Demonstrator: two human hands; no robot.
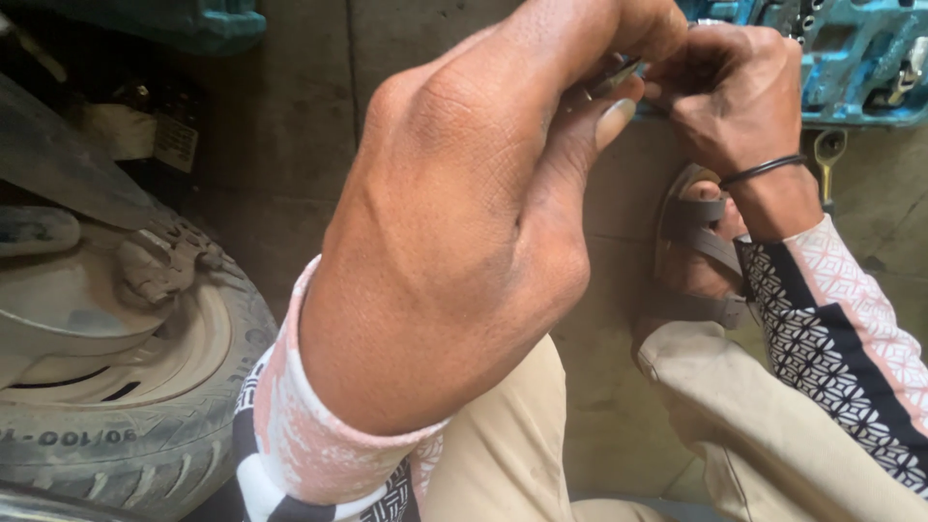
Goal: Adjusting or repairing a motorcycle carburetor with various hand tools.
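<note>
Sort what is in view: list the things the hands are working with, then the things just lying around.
In hand: left hand and right hand pinch a small metal part together.

Lying about: blue tool case, scooter tyre, brass key on the concrete floor.

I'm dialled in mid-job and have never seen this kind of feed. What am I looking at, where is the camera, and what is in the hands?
There is no machine here: one camera on a person's head looks down at their own bare hands. The left hand fills the middle; the right hand meets it at the top. Together they pinch a small metal part, too hidden to identify. Below is a concrete floor, with a scooter tyre at left, a blue tool case at top right, and the person's sandal.
</note>
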